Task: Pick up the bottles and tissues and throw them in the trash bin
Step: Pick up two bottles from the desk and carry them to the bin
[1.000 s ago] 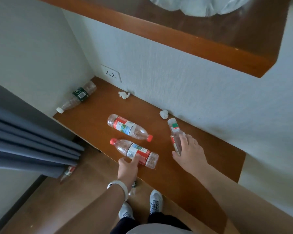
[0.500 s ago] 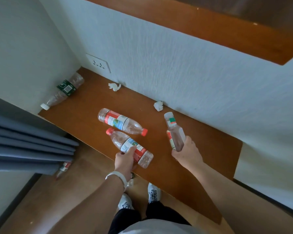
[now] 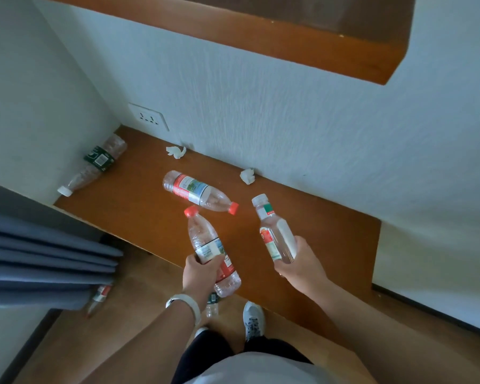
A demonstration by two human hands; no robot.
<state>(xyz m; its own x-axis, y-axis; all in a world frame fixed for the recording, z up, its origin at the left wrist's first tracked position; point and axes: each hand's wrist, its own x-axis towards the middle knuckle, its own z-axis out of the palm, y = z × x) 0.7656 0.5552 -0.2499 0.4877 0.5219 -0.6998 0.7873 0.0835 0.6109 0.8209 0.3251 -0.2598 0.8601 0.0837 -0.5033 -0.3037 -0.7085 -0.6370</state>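
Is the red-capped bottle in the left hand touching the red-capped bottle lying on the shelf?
Apart. The head view shows bare wood between the held bottle cap and the lying bottle.

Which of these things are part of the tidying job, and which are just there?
Part of the job:
- clear plastic red-capped bottle in the left hand
- clear white-capped bottle in the right hand
- red-capped bottle lying on the wooden shelf
- green-labelled bottle in the corner
- two crumpled white tissues
- bottles on the floor

Just there:
- white wall socket
- grey curtain
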